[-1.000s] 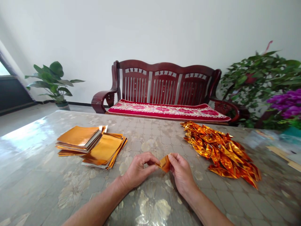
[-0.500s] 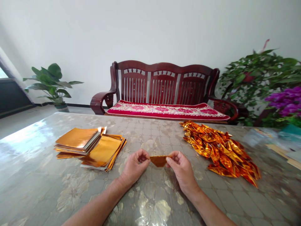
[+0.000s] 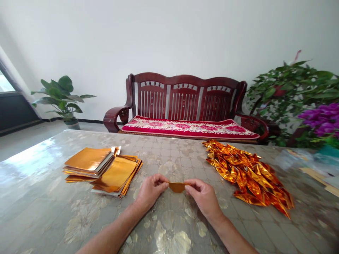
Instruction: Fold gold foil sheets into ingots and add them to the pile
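Between my two hands is a small folded piece of gold foil paper [image 3: 177, 187], wider along its top edge than at its bottom. My left hand [image 3: 152, 189] pinches its left end between thumb and fingers. At the opposite end, my right hand [image 3: 203, 194] is closed on it in the same way. Stacks of flat gold foil paper sheets [image 3: 88, 158] lie on the table to the left of my hands. Off to the right spreads a heap of shiny folded gold paper pieces [image 3: 247, 174] with pointed ends.
The table [image 3: 106, 220] has a glossy, flower-patterned cover. Clear plastic bags [image 3: 292, 159] and flat tan strips [image 3: 315, 176] lie at its right side. Beyond stands a dark red wooden bench [image 3: 185, 102] with a red patterned cushion. Potted plants [image 3: 62, 95] flank it.
The view has tilted up slightly, so everything sits a little lower. My right hand has come closer to my left, and the folded paper between them looks shorter and more rounded below.
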`<state>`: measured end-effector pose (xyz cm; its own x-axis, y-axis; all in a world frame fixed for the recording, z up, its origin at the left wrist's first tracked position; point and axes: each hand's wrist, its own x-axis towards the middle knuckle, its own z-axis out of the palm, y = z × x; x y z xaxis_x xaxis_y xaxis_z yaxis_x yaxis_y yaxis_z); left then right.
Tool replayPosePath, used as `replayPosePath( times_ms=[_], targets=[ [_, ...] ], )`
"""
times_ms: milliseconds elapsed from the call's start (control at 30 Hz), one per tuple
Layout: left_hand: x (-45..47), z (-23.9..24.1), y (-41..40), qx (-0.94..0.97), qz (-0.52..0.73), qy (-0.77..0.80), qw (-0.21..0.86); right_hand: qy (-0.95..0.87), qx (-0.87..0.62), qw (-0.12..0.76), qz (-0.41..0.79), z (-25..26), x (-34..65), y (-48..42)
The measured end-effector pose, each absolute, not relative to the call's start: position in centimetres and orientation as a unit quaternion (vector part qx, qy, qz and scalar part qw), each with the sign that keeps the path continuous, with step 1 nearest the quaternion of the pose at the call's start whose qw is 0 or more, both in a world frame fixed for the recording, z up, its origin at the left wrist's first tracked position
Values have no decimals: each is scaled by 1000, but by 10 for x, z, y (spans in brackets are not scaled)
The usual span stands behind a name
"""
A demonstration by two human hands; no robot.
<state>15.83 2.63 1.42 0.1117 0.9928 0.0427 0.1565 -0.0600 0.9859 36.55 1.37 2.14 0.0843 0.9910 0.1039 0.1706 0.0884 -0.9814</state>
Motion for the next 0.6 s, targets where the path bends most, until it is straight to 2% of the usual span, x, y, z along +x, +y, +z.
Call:
replayPosePath(
  times_ms=[167, 333, 600],
  targets=[
    [162, 12, 28, 585, 445, 509, 448, -598, -542, 448, 385, 19, 369, 14],
    [167, 17, 27, 598, 454, 505, 426, -645, -542, 437, 315, 24, 371, 13],
    [163, 15, 27, 669, 463, 459, 358, -612, -546, 441, 365, 15, 373, 18]
  ],
)
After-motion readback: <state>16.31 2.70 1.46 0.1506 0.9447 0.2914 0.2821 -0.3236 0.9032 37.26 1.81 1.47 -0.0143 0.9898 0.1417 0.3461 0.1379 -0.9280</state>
